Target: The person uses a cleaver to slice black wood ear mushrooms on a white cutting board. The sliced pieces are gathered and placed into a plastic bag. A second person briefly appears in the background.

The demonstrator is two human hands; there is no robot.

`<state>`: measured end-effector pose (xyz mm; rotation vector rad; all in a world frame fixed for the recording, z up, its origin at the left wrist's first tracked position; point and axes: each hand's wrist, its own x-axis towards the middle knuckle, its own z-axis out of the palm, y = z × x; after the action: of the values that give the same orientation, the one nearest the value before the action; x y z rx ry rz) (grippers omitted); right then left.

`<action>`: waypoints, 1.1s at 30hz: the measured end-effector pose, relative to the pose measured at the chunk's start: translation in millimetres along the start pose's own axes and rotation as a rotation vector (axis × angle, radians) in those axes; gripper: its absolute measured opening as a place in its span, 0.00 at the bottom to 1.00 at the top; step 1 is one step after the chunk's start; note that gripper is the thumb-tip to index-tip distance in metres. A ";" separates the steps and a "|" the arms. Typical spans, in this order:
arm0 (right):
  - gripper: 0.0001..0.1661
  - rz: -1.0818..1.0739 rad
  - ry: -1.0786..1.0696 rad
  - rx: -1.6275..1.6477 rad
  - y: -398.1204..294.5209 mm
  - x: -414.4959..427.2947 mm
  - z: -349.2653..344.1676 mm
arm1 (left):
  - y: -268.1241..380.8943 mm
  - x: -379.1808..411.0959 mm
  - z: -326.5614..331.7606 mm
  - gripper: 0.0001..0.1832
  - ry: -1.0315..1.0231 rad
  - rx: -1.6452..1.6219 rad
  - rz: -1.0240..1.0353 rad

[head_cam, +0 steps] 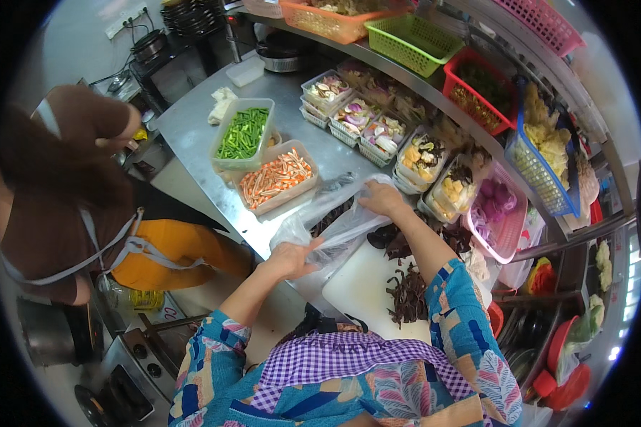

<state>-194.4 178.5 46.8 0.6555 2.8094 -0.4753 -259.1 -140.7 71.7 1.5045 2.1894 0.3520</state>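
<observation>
A clear plastic bag [347, 235] is stretched between my two hands over the steel table. My left hand [290, 260] grips its near left edge, and my right hand [383, 198] holds its far right edge. Dark pieces that look like wood ear fungus show through the bag. Below and to the right lies a white cutting board [363, 288] with a pile of dark sliced fungus [407, 296]. More whole dark fungus [390, 240] sits beyond the board, partly behind my right forearm. Just past the bag stands a plastic tub of sliced crab sticks [278, 179].
A tub of cut green vegetables [242, 133] is beside the crab sticks. Stacked boxes of mixed vegetables [387, 136] line the table's back. A pink basket [499, 213] holds purple onions. Colored baskets [414, 42] fill the overhead shelf. Another person [69, 187] stands close on the left.
</observation>
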 end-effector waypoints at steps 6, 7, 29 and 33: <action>0.53 -0.006 -0.152 -0.347 -80.3 -60.4 -30.1 | 2.4 46.9 0.5 0.40 0.248 -0.630 -0.245; 0.56 -0.044 -0.130 -0.469 -63.6 -58.3 -16.2 | -7.0 56.7 14.9 0.41 0.317 -0.727 -0.261; 0.15 0.231 0.374 1.140 93.2 -270.8 -28.1 | 174.2 -13.4 48.0 0.45 0.232 -0.439 0.162; 0.25 0.478 0.501 0.377 159.0 -391.0 62.4 | 181.8 -0.5 100.8 0.47 0.055 -0.566 0.191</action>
<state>230.3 138.4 57.1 1.6809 2.8496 -0.8438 -60.8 -78.7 67.3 1.3806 1.7690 0.9911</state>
